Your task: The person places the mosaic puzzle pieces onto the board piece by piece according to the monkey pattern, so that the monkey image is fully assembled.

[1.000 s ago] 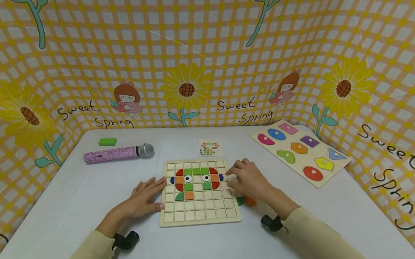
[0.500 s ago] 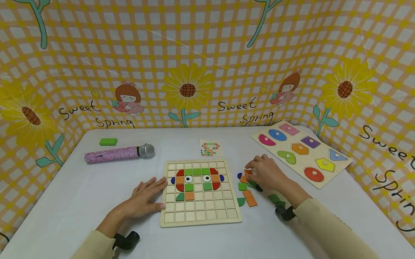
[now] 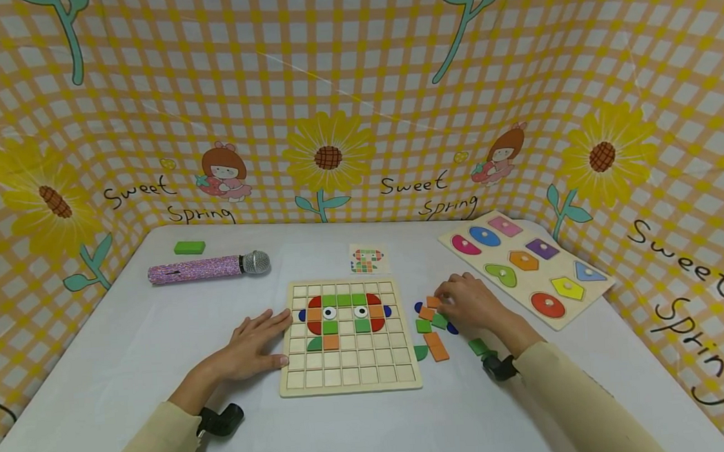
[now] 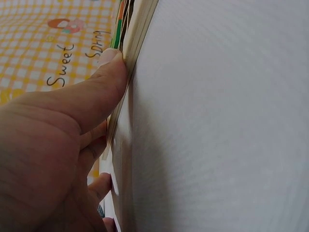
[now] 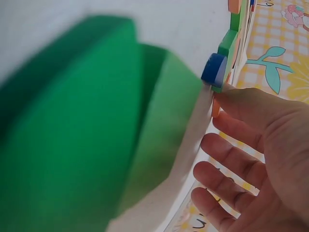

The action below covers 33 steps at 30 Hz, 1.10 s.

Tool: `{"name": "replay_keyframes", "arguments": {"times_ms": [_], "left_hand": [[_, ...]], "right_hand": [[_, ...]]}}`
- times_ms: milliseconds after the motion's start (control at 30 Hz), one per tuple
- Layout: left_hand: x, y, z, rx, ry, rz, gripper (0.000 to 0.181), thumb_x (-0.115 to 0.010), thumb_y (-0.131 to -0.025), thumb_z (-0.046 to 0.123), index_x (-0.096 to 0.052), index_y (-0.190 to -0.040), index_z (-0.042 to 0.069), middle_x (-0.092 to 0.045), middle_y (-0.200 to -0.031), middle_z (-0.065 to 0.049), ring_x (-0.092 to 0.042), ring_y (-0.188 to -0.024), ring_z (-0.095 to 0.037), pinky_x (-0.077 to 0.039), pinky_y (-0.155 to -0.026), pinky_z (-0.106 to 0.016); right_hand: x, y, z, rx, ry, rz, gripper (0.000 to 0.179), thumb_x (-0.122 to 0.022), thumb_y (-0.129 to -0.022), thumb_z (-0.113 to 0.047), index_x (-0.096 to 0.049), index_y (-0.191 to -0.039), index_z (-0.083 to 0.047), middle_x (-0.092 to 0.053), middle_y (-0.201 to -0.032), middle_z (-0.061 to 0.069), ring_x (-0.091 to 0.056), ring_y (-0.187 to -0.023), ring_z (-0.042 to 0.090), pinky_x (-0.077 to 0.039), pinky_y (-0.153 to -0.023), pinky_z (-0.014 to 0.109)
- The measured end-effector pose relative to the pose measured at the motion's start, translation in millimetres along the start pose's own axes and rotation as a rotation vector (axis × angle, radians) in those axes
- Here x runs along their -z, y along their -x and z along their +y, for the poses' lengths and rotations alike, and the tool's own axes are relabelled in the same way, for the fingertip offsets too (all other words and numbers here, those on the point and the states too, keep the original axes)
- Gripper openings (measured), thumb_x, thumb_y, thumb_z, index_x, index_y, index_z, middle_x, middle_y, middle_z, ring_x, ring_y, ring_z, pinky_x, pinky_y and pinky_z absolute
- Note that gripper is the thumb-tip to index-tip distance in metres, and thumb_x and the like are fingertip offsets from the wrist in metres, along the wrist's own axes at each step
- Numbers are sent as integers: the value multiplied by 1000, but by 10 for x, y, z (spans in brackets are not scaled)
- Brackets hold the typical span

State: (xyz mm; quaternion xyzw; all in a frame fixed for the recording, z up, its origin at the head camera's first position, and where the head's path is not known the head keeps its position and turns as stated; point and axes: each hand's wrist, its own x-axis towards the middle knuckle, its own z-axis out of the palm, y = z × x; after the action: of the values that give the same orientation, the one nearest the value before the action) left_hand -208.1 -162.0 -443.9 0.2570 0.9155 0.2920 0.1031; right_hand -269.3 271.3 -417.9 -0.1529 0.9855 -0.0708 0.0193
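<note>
In the head view, a square wooden grid board (image 3: 350, 379) holds coloured tiles forming a face with two round eye pieces. My left hand (image 3: 254, 347) rests at the board's left side, fingers extended; in the left wrist view its thumb (image 4: 108, 77) touches the board's edge. Right of the board, my right hand (image 3: 475, 304) is over loose tiles, thumb and index finger at an orange tile (image 3: 433, 302). In the right wrist view that orange tile (image 5: 216, 105) sits between thumb and index fingertip. A blue half-round piece (image 5: 214, 69) lies just beyond the thumb.
A small pattern card (image 3: 369, 259) lies behind the board. Back left are a glittery microphone (image 3: 196, 269) and a green block (image 3: 189, 247). A shape puzzle board (image 3: 526, 268) lies at right. Green tiles (image 3: 481, 346) lie near the right wrist, looming large in its camera.
My right hand has left the board's right edge, where a blue half-round piece now shows uncovered, and moved right to the loose tiles. My left hand has stayed put.
</note>
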Motion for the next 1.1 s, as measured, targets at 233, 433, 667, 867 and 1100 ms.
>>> {"name": "replay_keyframes", "arguments": {"times_ms": [233,433,667,867,1100], "left_hand": [[-8,-8,-21,0,2,0,74,-65,-87,34,-31,-148,9,-26,-156,-13,-11,-145,-41,0,-113,-65],[-3,-5,-19,-12,3,3,74,-64,-88,35,-31,-147,8,-25,-156,-14,-11,-145,-42,0,-113,-66],[1,-5,-11,-9,5,-2,73,-64,-88,35,-31,-147,8,-25,-156,-14,-10,-145,-42,1,-113,-66],[11,-2,-3,-8,5,-3,73,-64,-88,35,-31,-147,7,-25,-156,-15,-10,-145,-43,1,-113,-66],[15,0,4,-10,-2,-4,73,-63,-88,36,-30,-147,7,-25,-156,-15,-10,-145,-43,0,-112,-67]], "right_hand": [[6,-2,-10,-27,-34,-16,29,-72,-82,-28,-71,-106,-12,-64,-100,7,-51,-97,25,-47,-86,42],[-11,1,-2,-21,-26,-5,27,-72,-82,-27,-72,-104,-11,-65,-98,6,-52,-95,25,-47,-86,42],[-14,37,-11,-28,-38,28,25,-71,-83,-27,-72,-102,-11,-66,-99,6,-52,-96,26,-47,-86,43],[9,145,-136,4,-55,67,24,-71,-84,-27,-72,-102,-12,-65,-100,6,-50,-94,25,-48,-83,41],[20,229,-506,131,-54,89,23,-72,-82,-27,-72,-99,-12,-65,-99,3,-47,-89,20,-44,-79,34]]}}
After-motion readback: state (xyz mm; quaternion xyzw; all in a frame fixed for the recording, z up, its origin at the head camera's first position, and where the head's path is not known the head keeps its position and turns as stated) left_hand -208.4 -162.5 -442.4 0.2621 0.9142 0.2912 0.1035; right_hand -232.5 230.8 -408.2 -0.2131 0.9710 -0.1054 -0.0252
